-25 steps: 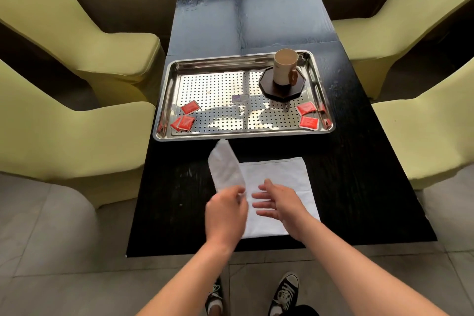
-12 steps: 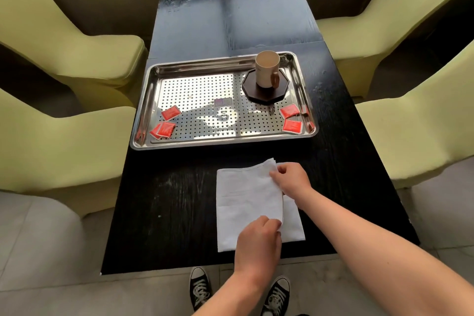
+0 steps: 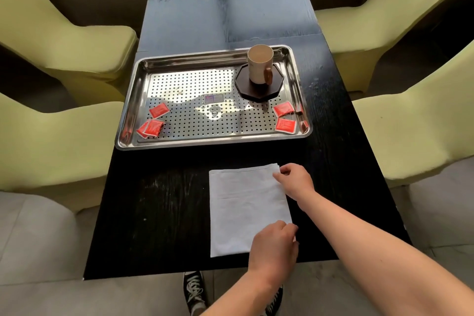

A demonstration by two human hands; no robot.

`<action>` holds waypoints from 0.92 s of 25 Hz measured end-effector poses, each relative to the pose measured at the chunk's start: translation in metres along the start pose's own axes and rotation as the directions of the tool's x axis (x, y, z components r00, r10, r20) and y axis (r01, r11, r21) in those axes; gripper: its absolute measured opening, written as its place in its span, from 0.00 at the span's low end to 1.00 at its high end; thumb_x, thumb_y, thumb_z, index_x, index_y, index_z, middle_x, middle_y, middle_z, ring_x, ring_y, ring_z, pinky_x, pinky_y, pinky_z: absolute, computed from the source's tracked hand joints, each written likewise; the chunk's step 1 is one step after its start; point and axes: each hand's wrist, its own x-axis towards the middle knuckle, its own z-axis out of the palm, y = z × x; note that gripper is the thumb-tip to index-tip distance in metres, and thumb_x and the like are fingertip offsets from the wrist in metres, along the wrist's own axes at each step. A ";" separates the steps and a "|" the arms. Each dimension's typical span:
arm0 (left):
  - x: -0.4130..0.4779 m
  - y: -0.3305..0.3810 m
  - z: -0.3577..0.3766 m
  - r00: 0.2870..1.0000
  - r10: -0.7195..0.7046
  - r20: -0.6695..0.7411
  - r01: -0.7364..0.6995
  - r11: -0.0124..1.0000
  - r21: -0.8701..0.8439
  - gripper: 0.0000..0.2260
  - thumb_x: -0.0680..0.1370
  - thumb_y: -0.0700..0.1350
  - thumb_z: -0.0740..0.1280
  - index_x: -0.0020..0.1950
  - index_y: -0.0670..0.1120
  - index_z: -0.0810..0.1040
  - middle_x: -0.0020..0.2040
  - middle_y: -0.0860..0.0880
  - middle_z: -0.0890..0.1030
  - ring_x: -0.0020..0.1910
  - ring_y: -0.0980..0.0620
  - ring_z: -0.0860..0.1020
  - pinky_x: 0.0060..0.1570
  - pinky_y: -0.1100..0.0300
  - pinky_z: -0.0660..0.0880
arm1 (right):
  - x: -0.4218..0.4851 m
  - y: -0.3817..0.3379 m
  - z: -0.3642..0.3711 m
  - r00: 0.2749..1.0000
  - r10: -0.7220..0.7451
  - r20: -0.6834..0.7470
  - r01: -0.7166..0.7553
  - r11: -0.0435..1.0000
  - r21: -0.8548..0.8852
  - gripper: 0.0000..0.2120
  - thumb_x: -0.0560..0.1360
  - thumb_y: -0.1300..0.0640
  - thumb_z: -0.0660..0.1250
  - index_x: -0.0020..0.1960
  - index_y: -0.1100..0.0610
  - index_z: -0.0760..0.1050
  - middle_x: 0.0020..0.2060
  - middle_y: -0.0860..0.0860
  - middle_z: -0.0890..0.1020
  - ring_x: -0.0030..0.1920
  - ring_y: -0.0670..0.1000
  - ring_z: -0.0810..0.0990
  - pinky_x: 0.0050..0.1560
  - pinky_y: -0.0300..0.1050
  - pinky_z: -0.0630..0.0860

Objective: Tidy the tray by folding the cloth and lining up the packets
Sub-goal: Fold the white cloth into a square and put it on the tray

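Head, left hand [image 3: 274, 246], right hand [image 3: 295, 181] pinching cloth [image 3: 243, 202]

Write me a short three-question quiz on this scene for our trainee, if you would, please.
1. True or false: the white cloth lies inside the metal tray.
2. The cup stands on: A) the dark coaster; B) the cloth; C) the bare tray.
3. Which hand pinches the cloth's far corner?
Key: 1 false; 2 A; 3 the right hand, while the left hand holds the near corner.
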 end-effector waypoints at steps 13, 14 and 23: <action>-0.054 -0.122 -0.029 0.622 -0.783 -0.006 0.710 0.567 -0.419 0.27 0.78 0.53 0.69 0.73 0.45 0.68 0.53 0.49 0.79 0.55 0.47 0.77 0.53 0.52 0.74 | -0.095 0.077 -0.009 0.988 0.147 -0.039 -0.151 0.981 -0.124 0.12 0.77 0.48 0.68 0.57 0.52 0.80 0.49 0.49 0.84 0.50 0.52 0.82 0.54 0.51 0.80; -0.052 -0.123 -0.026 0.634 -0.772 0.050 0.710 0.555 -0.433 0.27 0.78 0.54 0.69 0.73 0.45 0.68 0.51 0.51 0.80 0.54 0.47 0.78 0.52 0.53 0.73 | -0.100 0.078 -0.007 0.986 0.162 -0.029 -0.165 0.974 -0.156 0.13 0.77 0.47 0.67 0.57 0.52 0.80 0.49 0.49 0.84 0.50 0.52 0.81 0.53 0.51 0.79; -0.041 -0.144 -0.022 0.623 -0.759 0.188 0.637 0.353 -0.685 0.05 0.76 0.43 0.71 0.44 0.42 0.81 0.40 0.44 0.84 0.41 0.46 0.82 0.46 0.45 0.83 | -0.113 0.072 0.007 0.974 0.225 0.029 -0.226 0.974 0.019 0.11 0.75 0.53 0.72 0.55 0.54 0.77 0.44 0.51 0.83 0.46 0.54 0.84 0.51 0.53 0.82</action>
